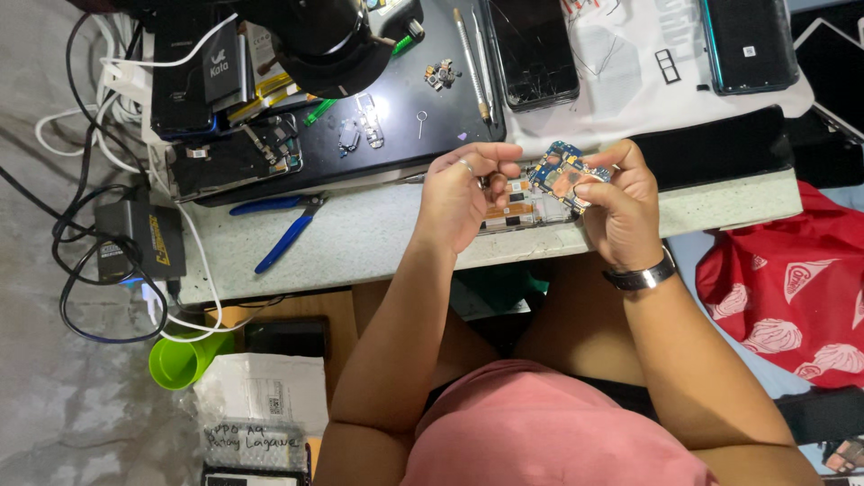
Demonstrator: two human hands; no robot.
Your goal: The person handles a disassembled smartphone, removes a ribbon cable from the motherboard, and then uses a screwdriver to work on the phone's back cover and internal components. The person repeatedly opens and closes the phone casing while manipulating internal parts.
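Clutter is crowding the top of the frame: a black work mat (396, 117) is lying across the upper middle, carrying small metal parts, a thin pin and a long slim tool (472, 65). At upper left a stack of phone batteries (202, 76) is sitting among white cables (108, 99), with a stripped phone frame (236, 157) just below them. A cracked black phone (533, 49) is lying face up at top centre, another dark phone (747, 43) at upper right. Blue-handled pliers (286, 236) are resting on the pale table (360, 243) left of the hands, well apart from them. A power adapter (139, 238) is sitting at the left edge, a green cup (184, 358) below it, and a red patterned bag (792, 279) at right.

The table's near edge is running right under the hands, so open room is lying mostly on the bare strip toward the left of centre.

The blue circuit board (560, 171) is being held up at centre frame, just above an opened phone (522, 205) lying at the table edge; it is looking densely packed, with a coppery patch. The right hand (621, 202) is pinching the board between thumb and fingers. The left hand (463, 193) is curling closed, fingertips pinched at the board's left side; what it is gripping I cannot tell.
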